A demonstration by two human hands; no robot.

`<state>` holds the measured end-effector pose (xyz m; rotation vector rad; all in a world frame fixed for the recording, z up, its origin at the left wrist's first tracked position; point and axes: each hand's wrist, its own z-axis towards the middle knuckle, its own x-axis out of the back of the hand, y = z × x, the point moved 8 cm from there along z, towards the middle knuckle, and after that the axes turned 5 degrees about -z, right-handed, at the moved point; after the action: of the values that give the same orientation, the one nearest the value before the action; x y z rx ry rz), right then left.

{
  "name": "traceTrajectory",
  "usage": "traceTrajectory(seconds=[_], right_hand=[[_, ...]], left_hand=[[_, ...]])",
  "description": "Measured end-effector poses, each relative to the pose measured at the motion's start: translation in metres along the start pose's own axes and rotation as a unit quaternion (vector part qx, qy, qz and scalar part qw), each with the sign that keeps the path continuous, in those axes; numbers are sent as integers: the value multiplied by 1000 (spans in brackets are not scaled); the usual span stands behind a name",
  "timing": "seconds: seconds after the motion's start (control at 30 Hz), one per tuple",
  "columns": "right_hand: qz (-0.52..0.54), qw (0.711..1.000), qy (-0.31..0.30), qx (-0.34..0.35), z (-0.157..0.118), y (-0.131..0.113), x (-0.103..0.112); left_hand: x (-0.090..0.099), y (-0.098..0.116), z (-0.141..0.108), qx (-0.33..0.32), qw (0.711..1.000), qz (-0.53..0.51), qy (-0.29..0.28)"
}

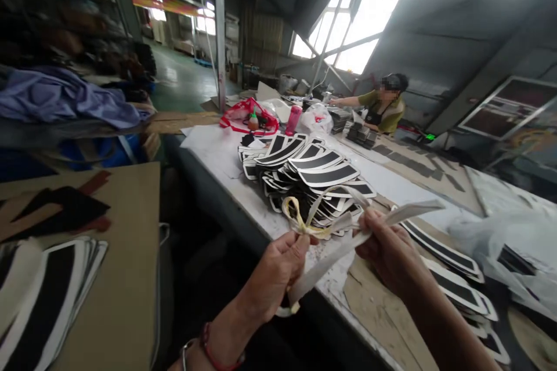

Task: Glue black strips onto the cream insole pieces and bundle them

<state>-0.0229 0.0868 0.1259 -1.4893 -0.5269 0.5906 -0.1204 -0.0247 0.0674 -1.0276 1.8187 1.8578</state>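
Both hands are raised over the near edge of the white table (217,165). My left hand (278,269), fingers pinched, holds a looped and knotted pale strip (319,269). Farther right, my right hand (387,249) pinches the same strip, and a loose end sticks out past its fingers to the right. The strip is whitish, with a yellowish loop above my left hand. Just behind the hands lies a heap of curved black pieces with white borders (326,175).
More bordered pieces (456,284) lie at the right near a clear plastic bag (517,243). Others (47,301) rest on a brown board (130,255) at the left. A red bag (235,113) and pink bottle (293,120) stand behind the heap. Beyond sits another person (385,110).
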Motion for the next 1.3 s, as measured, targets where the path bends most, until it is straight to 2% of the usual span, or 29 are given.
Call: traceTrajectory(seconds=[0.1, 0.17, 0.2, 0.23, 0.27, 0.3, 0.33, 0.4, 0.43, 0.5, 0.57, 0.63, 0.7, 0.83, 0.93, 1.0, 1.17, 1.23, 1.3], right_hand=[[-92, 992, -23, -83, -6, 47, -8], [-232, 970, 12, -74, -10, 58, -1], [-323, 944, 56, -28, -12, 53, 4], [-410, 905, 102, 44, -16, 40, 3], [-482, 857, 130, 127, -21, 27, -6], [-535, 811, 122, 203, -28, 17, -23], [-568, 775, 81, 265, -33, 13, -47], [-584, 741, -61, 327, -41, 23, -98], [-575, 738, -120, 333, -44, 30, -119], [-540, 756, -198, 313, -46, 46, -149], [-497, 792, -238, 262, -42, 61, -162], [-472, 810, -284, 201, -37, 74, -168], [-468, 794, -349, 168, -36, 81, -173], [-468, 728, -473, 164, -40, 81, -189], [-459, 715, -508, 140, -39, 79, -198], [-455, 708, -524, 126, -38, 79, -202], [-440, 687, -569, 100, -38, 84, -210], [-419, 707, -564, 80, -33, 87, -214], [-393, 747, -532, 59, -26, 90, -219]], left_hand=[[35, 10, -16, -9, 999, 34, 37], [58, 16, -26, -9, 993, 84, 83], [67, 18, -31, -8, 988, 114, 105], [75, 19, -36, -2, 983, 142, 120], [81, 20, -40, 6, 977, 166, 130], [85, 20, -43, 13, 973, 186, 134], [88, 20, -46, 18, 970, 202, 134], [89, 22, -50, 17, 967, 223, 119], [89, 24, -53, 12, 968, 227, 106], [90, 28, -58, 1, 971, 227, 81], [97, 34, -66, -5, 968, 238, 76], [110, 40, -75, -10, 953, 290, 92], [122, 45, -83, -14, 929, 359, 91], [136, 46, -93, -34, 888, 459, 17], [144, 48, -99, -51, 859, 510, -21], [148, 51, -103, -52, 852, 521, -34], [152, 58, -108, -35, 871, 488, -49], [158, 60, -107, -17, 884, 466, -26], [167, 61, -107, 2, 896, 444, 18]])
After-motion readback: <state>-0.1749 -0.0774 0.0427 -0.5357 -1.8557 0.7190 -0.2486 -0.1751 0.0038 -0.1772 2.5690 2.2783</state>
